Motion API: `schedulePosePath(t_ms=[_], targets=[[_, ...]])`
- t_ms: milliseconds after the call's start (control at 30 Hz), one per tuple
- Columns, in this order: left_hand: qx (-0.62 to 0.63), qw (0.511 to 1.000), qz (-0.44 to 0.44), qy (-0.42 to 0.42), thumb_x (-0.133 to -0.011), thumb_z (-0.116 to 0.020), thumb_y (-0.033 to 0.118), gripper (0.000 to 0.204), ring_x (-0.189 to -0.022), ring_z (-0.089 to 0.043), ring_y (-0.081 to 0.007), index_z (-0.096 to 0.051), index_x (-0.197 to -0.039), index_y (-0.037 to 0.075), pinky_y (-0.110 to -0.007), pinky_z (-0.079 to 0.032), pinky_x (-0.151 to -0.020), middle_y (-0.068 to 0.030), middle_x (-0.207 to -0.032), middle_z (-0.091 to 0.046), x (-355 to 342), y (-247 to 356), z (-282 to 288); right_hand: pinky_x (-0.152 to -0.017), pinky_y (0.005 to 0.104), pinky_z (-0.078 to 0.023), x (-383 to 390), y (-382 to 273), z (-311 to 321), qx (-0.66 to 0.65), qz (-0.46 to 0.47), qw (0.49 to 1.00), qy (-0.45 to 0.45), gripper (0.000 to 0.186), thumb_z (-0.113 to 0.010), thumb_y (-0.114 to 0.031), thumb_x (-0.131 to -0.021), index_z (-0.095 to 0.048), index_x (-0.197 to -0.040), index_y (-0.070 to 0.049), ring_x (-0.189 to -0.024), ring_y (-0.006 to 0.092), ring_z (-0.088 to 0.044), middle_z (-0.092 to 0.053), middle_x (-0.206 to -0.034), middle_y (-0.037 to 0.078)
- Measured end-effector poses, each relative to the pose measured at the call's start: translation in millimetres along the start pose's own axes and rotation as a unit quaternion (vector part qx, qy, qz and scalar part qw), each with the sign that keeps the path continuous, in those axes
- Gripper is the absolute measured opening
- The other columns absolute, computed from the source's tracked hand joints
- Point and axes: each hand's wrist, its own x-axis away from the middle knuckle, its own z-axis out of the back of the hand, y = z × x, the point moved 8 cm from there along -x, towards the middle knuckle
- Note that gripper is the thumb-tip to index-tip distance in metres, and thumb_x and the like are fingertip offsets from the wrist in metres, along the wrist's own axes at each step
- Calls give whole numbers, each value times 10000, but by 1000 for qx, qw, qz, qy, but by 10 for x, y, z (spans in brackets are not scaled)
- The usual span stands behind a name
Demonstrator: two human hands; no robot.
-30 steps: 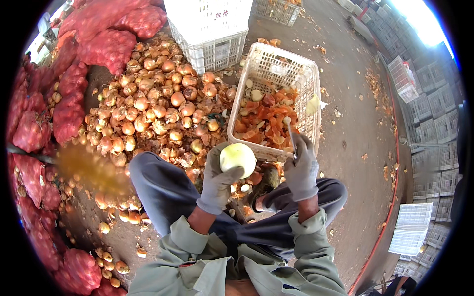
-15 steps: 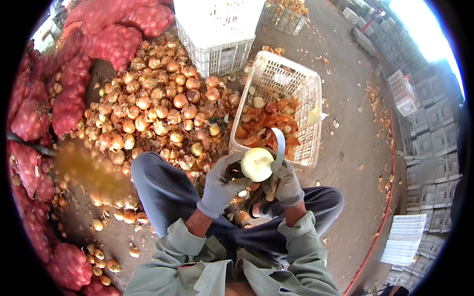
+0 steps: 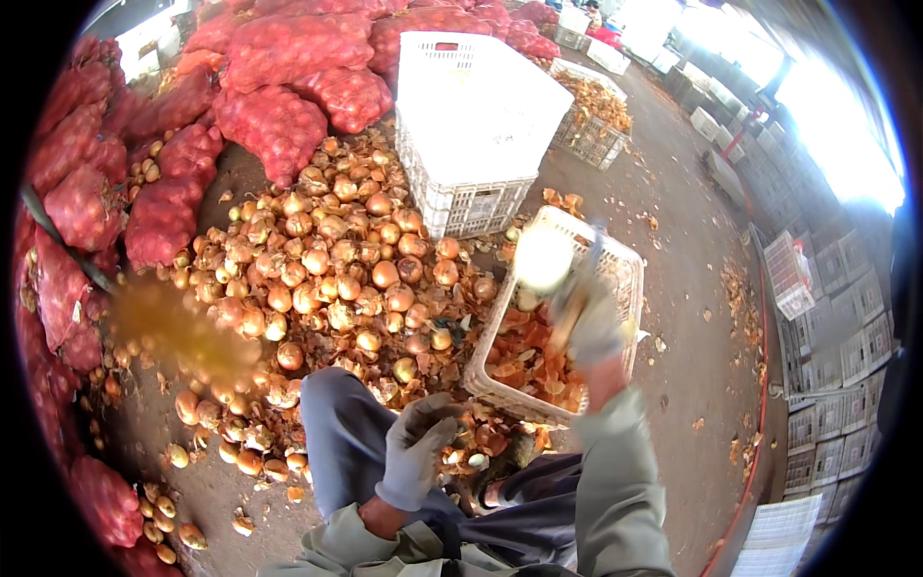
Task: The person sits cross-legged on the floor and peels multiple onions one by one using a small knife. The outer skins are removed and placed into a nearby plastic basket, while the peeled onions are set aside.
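My left hand (image 3: 415, 449), in a grey glove, hovers by my bent left knee with loosely curved fingers and nothing visible between them. My gloved right hand (image 3: 591, 322) is raised over a white plastic crate (image 3: 500, 389) of orange onion skins, blurred by motion, closed on a knife (image 3: 577, 298). A pale peeled onion (image 3: 541, 255) is just beyond it, blurred; whether the hand still touches it I cannot tell. Beside the crate lies a large pile of unpeeled onions (image 3: 327, 269) with loose skins.
Red mesh sacks of onions (image 3: 288, 48) line the left and back. Stacked white crates (image 3: 461, 135) stand behind the pile, another crate of skins (image 3: 586, 135) beyond. Crate walls (image 3: 846, 327) run along the right beside a red hose (image 3: 760, 433). A yellow blur obscures the left.
My left hand has let go of the peeled onion and moved down. My right hand and the onion have moved forward and up over the crate. The view has tilted upward.
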Motion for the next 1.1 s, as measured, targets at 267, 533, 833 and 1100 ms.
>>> schedulePosePath(t_ms=[267, 533, 833, 1100], targets=[[31, 966, -241, 83, -857, -559, -40, 244, -888, -653, -203, -574, -1093, 19, -309, -539, -767, -161, -1000, -659, 274, 1329, 788, -451, 276, -490, -502, -496, -408, -40, 15, 998, 51, 457, -579, 42, -837, -456, -1277, 21, -733, 230, -672, -617, -997, 185], [-139, 901, -72, 405, -809, -593, -53, 331, -719, -612, -154, -546, -1128, 22, -286, -525, -580, -83, -910, -630, 957, 172, 3477, -579, 242, -490, 125, 1469, -318, 179, -82, 979, -59, 406, -659, 24, -845, -592, -1241, -36, -737, 79, -532, -572, -862, -12], [-161, 807, 108, 558, -809, -687, 21, 257, -620, -610, -164, -577, -1039, -6, -291, -509, -500, -80, -814, -631, 1958, -922, 4528, -661, 346, -473, 200, 1861, -480, 533, 11, 843, -76, 414, -784, -129, -722, -636, -1101, -55, -680, 199, -579, -618, -764, 79], [-235, 741, -7, 628, -749, -725, 79, 331, -700, -575, -141, -614, -1048, -9, -281, -480, -632, -41, -815, -629, 1818, -236, 5259, -669, 346, -469, 145, 1982, -368, 552, 19, 829, -94, 387, -705, -91, -768, -625, -1142, -39, -696, 196, -570, -608, -785, 90]])
